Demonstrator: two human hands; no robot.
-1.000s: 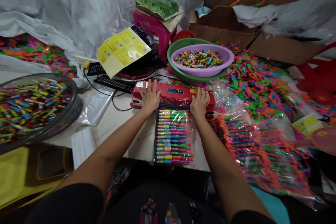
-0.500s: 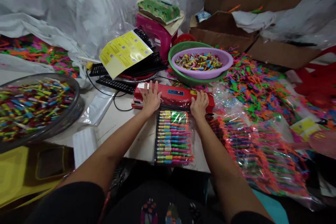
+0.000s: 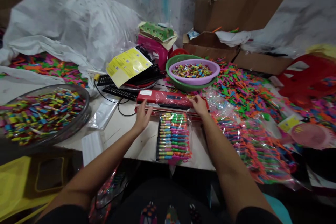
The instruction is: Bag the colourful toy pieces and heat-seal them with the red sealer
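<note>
Well left of the sealer, nearest us, we see a yellow stool (image 3: 13,182), and beyond it a grey tub (image 3: 78,126) full of small coloured tubes (image 3: 47,112). Just left of the sealer, clear bags (image 3: 103,113) lie flat on the tabletop (image 3: 144,140). Behind its left end, a yellow label sheet (image 3: 128,66) slopes over black trays (image 3: 120,92).

Our left hand (image 3: 143,117) is at the left front edge of the sealer (image 3: 168,99), fingers loosely spread and gripping nothing; we cannot tell whether they touch it. In front of the sealer's middle lies the pack (image 3: 173,136), a clear bag with a row of coloured sticks, its far end at the sealer's front edge.

Behind the sealer, right of its middle, a purple basin (image 3: 191,79) of tubes sits in a green basin (image 3: 178,83). Our right hand (image 3: 198,105) is on the sealer's right end, fingers bent over it; we cannot tell how firmly they hold. To the sealer's right lie more packs (image 3: 262,147), with a bright toy pile (image 3: 244,89) behind them.
</note>
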